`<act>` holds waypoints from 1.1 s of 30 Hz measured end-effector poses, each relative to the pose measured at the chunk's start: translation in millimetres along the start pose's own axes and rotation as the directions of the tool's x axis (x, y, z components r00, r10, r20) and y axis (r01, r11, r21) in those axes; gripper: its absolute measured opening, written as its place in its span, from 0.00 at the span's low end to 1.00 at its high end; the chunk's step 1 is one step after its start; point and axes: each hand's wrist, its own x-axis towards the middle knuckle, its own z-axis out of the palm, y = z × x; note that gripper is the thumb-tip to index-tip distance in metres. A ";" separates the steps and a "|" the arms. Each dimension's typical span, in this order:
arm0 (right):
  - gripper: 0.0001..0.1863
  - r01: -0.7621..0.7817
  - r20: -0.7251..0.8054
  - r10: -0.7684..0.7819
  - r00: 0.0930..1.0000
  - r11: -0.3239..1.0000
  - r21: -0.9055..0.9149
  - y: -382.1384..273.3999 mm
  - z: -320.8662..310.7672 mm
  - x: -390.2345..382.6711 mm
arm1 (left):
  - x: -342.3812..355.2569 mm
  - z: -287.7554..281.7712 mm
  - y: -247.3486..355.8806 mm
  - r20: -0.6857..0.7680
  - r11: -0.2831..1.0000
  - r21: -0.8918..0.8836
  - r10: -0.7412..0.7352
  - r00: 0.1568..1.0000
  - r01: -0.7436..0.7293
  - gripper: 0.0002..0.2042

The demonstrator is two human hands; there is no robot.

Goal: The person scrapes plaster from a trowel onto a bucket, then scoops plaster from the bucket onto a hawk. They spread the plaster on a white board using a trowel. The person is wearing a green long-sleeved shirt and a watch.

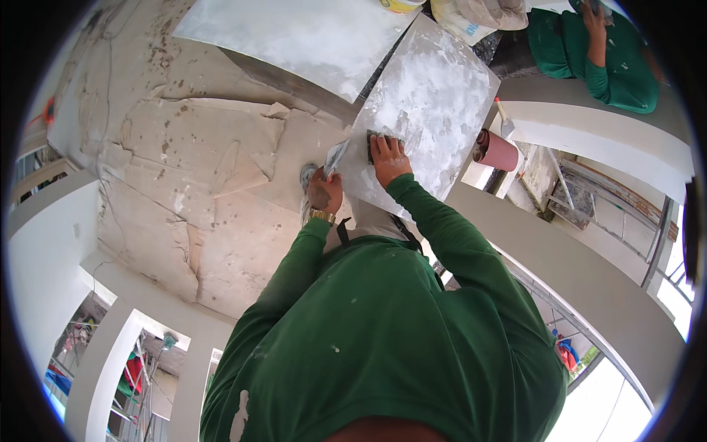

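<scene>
Ahead of me lies a grey board point(434, 88) smeared with white compound. My right hand point(389, 158) rests on its near part, fingers bent over a small dark block point(370, 146) that looks like a sanding block, pressed to the surface. My left hand point(325, 193), with a gold watch at the wrist, is closed beside the board's near left edge. From it rises a flat, white-smeared blade point(336, 158), like a putty knife's; its handle is hidden in the fingers. Both my sleeves are green.
Another whitish board point(294, 37) lies to the far left. Bags point(479, 16) and a yellow-white bucket point(403, 5) stand behind. A putty knife point(505, 121) and a reddish roll point(498, 150) sit on the right. A co-worker's green sleeve point(598, 77) shows far right. Torn sheeting point(199, 147) covers the floor.
</scene>
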 end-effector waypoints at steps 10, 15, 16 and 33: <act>0.28 -0.037 0.006 0.038 0.999 0.998 -0.049 -0.2 8.2 40.8 | -7.5 -12.3 18.8 0.001 0.998 0.024 0.058 0.998 -0.058 0.15; 0.24 -0.168 -0.038 0.167 0.985 0.985 -0.027 32.7 -2.7 96.5 | -16.8 -20.0 18.0 0.080 1.000 -0.019 -0.001 0.997 0.003 0.16; 0.24 -0.159 -0.007 0.159 0.987 0.987 0.004 21.4 -3.7 80.5 | -12.4 -16.4 15.9 0.075 1.000 -0.010 0.007 0.997 -0.007 0.16; 0.27 -0.084 0.019 0.082 0.996 0.990 0.110 -72.9 5.0 -110.0 | -0.3 -14.8 8.2 0.129 0.993 0.095 0.058 0.990 -0.071 0.16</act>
